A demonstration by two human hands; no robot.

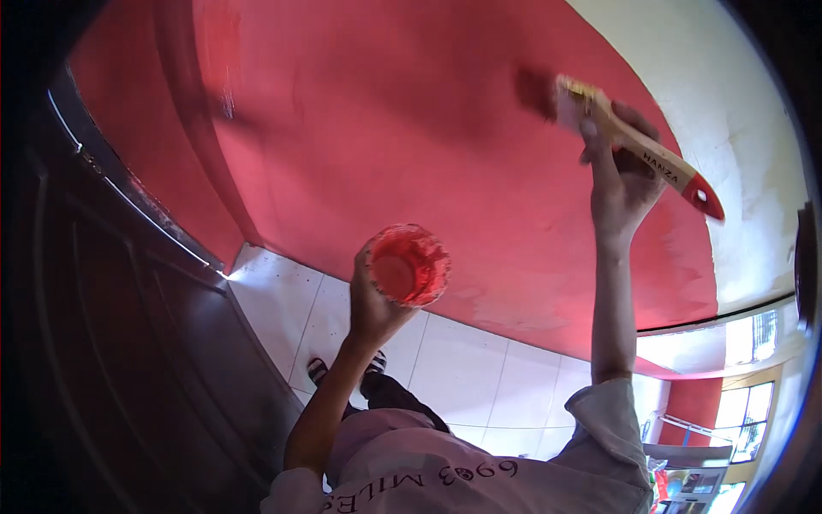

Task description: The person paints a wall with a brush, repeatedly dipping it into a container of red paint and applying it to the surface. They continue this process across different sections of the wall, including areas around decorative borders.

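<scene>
At the left edge of the frame a dark wooden door (pixel 111 343) fills the lower left, and beside it the red wall (pixel 385 111) sweeps across the top and centre. Below the wall, in the lower middle, lies the white tiled floor (pixel 462 368), where a sandalled foot (pixel 318 369) shows.

Just left of centre the left hand (pixel 370 301) is closed around a small paint cup (pixel 409 264), fingers wrapped about its side, holding it upright and clear of the wall; its inside is coated in red paint.

Toward the upper right, the right hand (pixel 623 184) is clenched on the wooden handle of a paintbrush (pixel 638 154), whose red tip points to the right edge. The bristles are pressed against the wall at the upper right of centre, where a darker, wetter patch (pixel 535 90) shows. Farther right, the wall gives way to a cream ceiling (pixel 728 86).

By my reading, the step in hand is brushing red paint onto the wall, mid-stroke. The next move likely calls for even pressure to spread the wet patch into the paler areas, keeping the cup level, and reloading the brush from the cup once the bristles run dry.
</scene>
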